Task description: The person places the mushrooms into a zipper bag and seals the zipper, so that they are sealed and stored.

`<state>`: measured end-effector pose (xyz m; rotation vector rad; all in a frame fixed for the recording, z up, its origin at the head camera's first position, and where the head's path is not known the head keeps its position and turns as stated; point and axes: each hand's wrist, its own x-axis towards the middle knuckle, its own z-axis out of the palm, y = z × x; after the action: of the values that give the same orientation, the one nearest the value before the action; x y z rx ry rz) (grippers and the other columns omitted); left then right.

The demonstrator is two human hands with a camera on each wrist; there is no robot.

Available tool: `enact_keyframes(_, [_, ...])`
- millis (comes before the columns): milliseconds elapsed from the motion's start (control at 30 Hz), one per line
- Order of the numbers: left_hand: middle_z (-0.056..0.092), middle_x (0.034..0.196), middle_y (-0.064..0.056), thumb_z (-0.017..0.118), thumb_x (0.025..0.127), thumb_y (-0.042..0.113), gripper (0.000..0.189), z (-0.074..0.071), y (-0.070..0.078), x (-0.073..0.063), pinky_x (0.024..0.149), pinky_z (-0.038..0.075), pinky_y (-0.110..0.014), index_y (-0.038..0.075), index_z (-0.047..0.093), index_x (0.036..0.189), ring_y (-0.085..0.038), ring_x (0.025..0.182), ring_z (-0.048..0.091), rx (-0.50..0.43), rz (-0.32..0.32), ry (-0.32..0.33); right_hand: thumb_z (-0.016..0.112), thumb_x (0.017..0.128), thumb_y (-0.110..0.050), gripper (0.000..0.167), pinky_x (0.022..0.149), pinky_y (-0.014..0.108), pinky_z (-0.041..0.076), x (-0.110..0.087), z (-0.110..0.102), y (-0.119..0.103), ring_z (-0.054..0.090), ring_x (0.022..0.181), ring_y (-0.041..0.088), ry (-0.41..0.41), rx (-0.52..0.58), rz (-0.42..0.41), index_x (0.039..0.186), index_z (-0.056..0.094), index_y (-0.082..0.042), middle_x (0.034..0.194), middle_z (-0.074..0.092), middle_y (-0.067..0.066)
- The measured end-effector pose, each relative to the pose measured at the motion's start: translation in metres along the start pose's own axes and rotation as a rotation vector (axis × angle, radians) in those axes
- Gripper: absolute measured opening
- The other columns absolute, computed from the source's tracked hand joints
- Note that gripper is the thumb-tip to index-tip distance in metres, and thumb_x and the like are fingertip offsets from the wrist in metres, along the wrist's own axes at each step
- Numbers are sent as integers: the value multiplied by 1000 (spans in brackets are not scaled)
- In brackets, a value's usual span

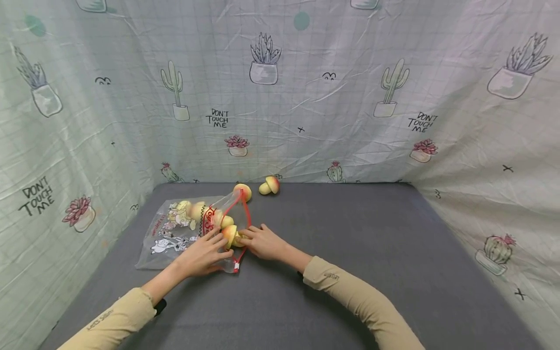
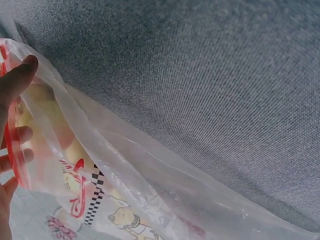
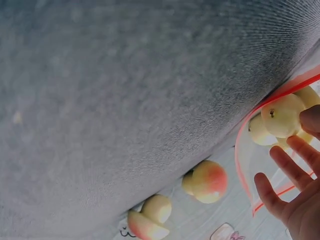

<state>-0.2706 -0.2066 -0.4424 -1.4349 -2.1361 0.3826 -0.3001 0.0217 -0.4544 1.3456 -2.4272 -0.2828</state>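
Note:
A clear zip bag [image 1: 148,253] with a red-edged mouth and printed cartoon figures lies on the left of the table, several yellow mushrooms inside. My left hand [image 1: 202,253] holds the bag near its mouth; in the left wrist view the thumb [image 2: 25,72] lies over the plastic and other fingers show through it. At the mouth, my right hand [image 1: 264,241] touches a yellow mushroom with a reddish cap [image 1: 229,236]. In the right wrist view its fingers [image 3: 286,167] are spread beside the mushroom's pale stem end [image 3: 282,115].
Beyond the bag, one mushroom [image 1: 270,185] lies on its side near the back edge. Another mushroom [image 1: 243,191] sits just past the upper corner of the bag's mouth. A printed cloth [image 1: 297,107] hangs behind and beside the dark grey table [image 1: 350,243].

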Motion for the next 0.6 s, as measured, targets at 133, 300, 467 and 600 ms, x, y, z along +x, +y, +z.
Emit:
enact_keyframes(133, [57,94,-3,72,63,48,46,1,-1,-1,98,35,-48,24,63,100,-25,96,52,-4,3,-5,51,89,-30,41,73,31,43,2,0,-3,48,107,11,0,-21,14,129,46,-29,131,46,-7])
enact_keyframes(300, [58,95,-3,72,63,48,45,0,-1,-1,98,35,-48,23,63,100,-25,98,53,-9,8,-4,52,89,-30,42,73,30,44,7,-2,-6,48,108,11,2,-35,29,130,44,-29,131,46,-7])
enact_keyframes(467, [59,102,-5,72,64,47,45,-2,0,-1,98,35,-48,23,63,101,-26,102,53,-29,4,-18,52,89,-29,43,72,30,43,13,-3,-7,48,107,12,-4,-35,35,131,44,-29,131,47,-6])
enact_keyframes(600, [60,104,-5,71,65,48,45,-3,0,-1,98,36,-48,22,63,102,-26,103,54,-26,2,-22,50,90,-29,42,71,30,42,17,-3,-8,48,105,13,-2,-33,39,131,44,-29,130,48,-5])
